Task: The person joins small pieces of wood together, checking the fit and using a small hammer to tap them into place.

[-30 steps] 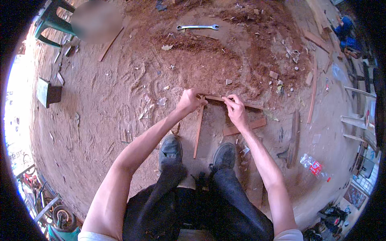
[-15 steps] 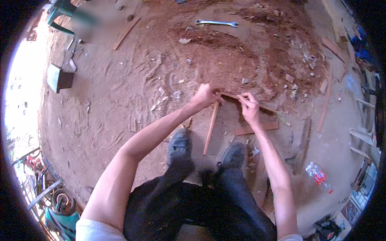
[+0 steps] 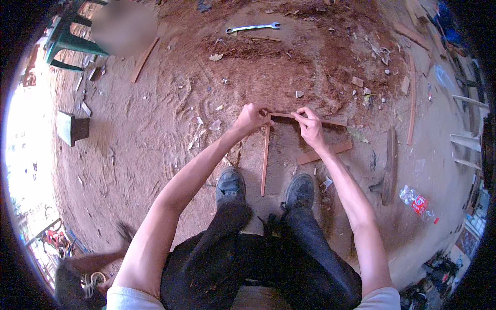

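Note:
Two thin reddish wooden strips meet at a corner in front of my feet. One wooden strip [image 3: 265, 160] runs from that corner back toward me, between my shoes. The other wooden strip [image 3: 333, 123] stretches off to the right. My left hand [image 3: 251, 118] is closed around the corner, its fingertips pinching the strips where they meet; the joint is partly hidden. With thumb and fingers, my right hand [image 3: 310, 128] pinches the right-going strip partway along. Just beyond my right hand's wrist, a flat wooden piece [image 3: 325, 152] lies on the ground.
A combination wrench [image 3: 253, 28] lies on the dirt ahead. To the left are a green plastic chair [image 3: 70, 41], a dark box [image 3: 72, 127] and a loose wooden strip [image 3: 145, 59]. A crushed plastic bottle [image 3: 415, 200] and a long wood piece [image 3: 390, 165] lie right. Another person's limb [image 3: 98, 260] shows lower left.
The strips now sit closer to a right angle, with both hands still on them. The view has shifted somewhat. Part of another person has appeared at the lower left.

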Tool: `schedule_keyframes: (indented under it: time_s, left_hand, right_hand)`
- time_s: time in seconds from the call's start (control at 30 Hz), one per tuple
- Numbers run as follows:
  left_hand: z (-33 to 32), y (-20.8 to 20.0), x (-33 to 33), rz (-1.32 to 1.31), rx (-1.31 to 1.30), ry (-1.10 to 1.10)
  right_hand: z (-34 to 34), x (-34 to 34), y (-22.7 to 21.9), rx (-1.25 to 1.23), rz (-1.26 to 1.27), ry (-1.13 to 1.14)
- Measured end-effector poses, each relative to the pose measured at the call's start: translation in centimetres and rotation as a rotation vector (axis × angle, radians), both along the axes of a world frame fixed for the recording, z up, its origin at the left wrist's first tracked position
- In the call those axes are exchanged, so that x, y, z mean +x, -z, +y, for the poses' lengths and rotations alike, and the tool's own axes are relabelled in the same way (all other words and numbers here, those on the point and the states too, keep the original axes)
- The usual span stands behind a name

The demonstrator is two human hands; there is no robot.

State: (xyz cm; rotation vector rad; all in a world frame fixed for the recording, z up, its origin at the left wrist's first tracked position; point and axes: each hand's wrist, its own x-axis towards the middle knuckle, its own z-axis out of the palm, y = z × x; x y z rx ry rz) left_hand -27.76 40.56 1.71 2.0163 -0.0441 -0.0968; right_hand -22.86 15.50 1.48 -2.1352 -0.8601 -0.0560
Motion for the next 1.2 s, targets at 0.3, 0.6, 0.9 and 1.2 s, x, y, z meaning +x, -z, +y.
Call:
schedule_keyframes:
  time_s: [0.3, 0.6, 0.9, 1.2]
  left_hand:
    - [0.2, -0.1, 0.2, 0.014, 0.040, 0.019]
    - [-0.1, -0.8, 0.6, 0.172, 0.056, 0.018]
    - [0.7, 1.1, 0.6, 0.066, 0.071, 0.050]
    - [0.8, -0.1, 0.2, 0.057, 0.088, 0.038]
  right_hand:
    - [0.0, -0.2, 0.0, 0.009, 0.124, 0.021]
    - [-2.3, 1.0, -2.2, 0.035, 0.098, 0.088]
    - [-16.4, 5.5, -4.9, -0.011, -0.036, 0.532]
    - [-18.2, -3.9, -5.7, -0.378, 0.164, 0.181]
